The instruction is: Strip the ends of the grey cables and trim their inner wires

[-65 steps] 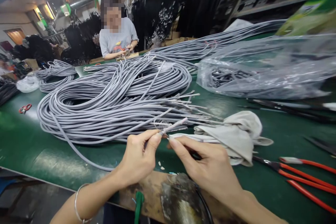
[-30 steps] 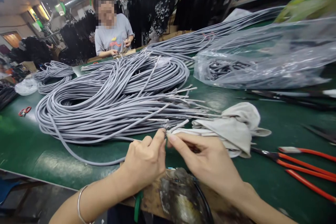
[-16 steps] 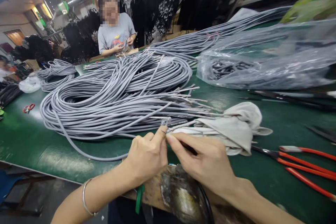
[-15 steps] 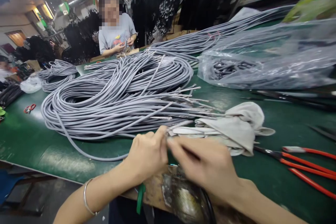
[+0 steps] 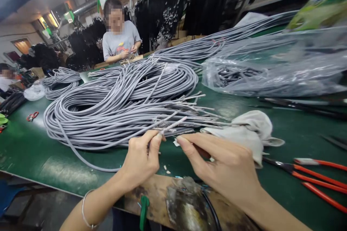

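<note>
My left hand (image 5: 143, 157) is closed, thumb against forefinger, on a grey cable (image 5: 176, 124) whose pale stripped end points up and right past the fingertips. Just to its right, my right hand (image 5: 222, 162) is closed in a pinch. A small white scrap (image 5: 176, 143) shows at those fingertips; whether they grip it or a thin strand beside it, I cannot make out. Behind both hands lies a large looped bundle of grey cables (image 5: 89, 122), its frayed pale ends toward the right. A crumpled off-white cloth (image 5: 252, 126) lies behind my right hand.
Red-handled pliers (image 5: 320, 175) lie at the right on the green table (image 5: 67, 168). Behind them is a clear plastic bag (image 5: 273, 75) with dark small parts. A wooden board (image 5: 154, 191) with a green clamp (image 5: 144, 211) is at the front edge. Another person (image 5: 121, 39) sits across.
My hands have drawn apart, the right one moving right and slightly down. The pale cable end now shows above my left hand, and white scraps are visible between the hands.
</note>
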Demonstrator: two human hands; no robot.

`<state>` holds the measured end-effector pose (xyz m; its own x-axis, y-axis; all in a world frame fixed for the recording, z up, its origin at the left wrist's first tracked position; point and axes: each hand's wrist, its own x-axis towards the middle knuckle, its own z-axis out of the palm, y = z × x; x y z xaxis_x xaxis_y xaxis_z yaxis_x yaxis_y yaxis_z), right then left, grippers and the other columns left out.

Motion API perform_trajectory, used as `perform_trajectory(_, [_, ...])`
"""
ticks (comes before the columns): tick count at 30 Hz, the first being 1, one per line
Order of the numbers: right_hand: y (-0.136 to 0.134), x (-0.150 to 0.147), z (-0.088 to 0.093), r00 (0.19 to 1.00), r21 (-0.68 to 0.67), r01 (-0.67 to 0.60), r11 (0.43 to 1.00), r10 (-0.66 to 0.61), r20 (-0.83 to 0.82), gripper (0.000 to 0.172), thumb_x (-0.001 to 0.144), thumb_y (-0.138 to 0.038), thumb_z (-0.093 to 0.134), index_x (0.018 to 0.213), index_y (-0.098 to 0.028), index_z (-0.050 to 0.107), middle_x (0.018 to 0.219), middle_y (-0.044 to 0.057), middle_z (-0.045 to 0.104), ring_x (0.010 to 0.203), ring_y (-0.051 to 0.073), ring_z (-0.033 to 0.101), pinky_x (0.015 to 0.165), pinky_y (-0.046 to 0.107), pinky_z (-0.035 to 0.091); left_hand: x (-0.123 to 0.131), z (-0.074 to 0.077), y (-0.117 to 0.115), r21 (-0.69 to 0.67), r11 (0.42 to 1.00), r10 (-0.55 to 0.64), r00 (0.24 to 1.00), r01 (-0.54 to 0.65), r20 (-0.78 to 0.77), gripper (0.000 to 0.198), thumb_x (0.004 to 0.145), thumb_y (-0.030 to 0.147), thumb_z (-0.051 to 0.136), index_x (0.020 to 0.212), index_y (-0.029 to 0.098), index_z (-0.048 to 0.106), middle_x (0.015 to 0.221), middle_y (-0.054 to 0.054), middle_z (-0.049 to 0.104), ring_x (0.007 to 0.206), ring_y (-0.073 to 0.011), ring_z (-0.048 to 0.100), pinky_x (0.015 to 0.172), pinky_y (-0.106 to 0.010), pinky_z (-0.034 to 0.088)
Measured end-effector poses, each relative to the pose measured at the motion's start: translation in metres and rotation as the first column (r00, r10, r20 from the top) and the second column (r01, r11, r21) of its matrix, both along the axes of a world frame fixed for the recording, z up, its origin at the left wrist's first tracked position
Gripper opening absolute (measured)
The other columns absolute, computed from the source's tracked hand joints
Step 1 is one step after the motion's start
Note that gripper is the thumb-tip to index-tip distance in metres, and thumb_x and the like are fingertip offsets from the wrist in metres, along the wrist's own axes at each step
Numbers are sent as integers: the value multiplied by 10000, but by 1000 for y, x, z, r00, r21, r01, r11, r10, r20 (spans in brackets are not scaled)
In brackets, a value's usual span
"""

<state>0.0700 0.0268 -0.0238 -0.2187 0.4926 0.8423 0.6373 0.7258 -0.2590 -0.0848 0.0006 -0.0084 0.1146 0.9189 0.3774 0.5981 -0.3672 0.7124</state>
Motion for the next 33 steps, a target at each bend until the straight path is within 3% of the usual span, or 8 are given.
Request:
perform_trajectory(12, [1,-2,-3,1000,-73,-29,997,28,-9,325,904,-231,460,605,-174,575,456,-34,530,378,70,454,420,204,332,3,-6,-1,135,991,-10,994,25,-107,237,904,179,391,887,127,621,554,3,573,412,-96,477,434,-209,360])
perform_trajectory(17, [0,-2,-3,999,-131,-42,990,37,-38,346,901,-262,459,585,-176,570,420,-47,477,342,62,382,385,200,303,3,-6,-1,129,991,-10,995,23,-100,249,904,191,392,909,124,631,569,-2,582,407,-92,449,440,-211,359])
perform_trajectory(23, [0,-6,-3,977,-307,-203,930,172,-128,367,895,-253,449,544,-188,534,411,-43,462,350,69,376,362,189,316,6,-6,-2,3,999,-51,993,52,-105,267,902,210,399,866,137,653,584,0,558,418,-84,360,456,-220,317])
perform_trajectory(30, [-14,-11,-9,973,4,-218,976,217,-77,230,858,-130,493,651,-196,566,482,-18,562,401,88,484,435,218,374,5,-7,9,-120,993,-17,998,24,55,252,886,201,396,831,152,637,629,-1,567,527,-107,460,521,-218,335])
perform_trajectory(33, [-24,-14,-7,896,167,-445,880,436,88,282,876,-143,456,618,-211,547,400,-54,468,356,85,420,395,240,302,-4,-8,19,-146,980,162,973,-138,165,255,871,214,396,682,156,556,581,16,505,531,-102,444,515,-210,333])
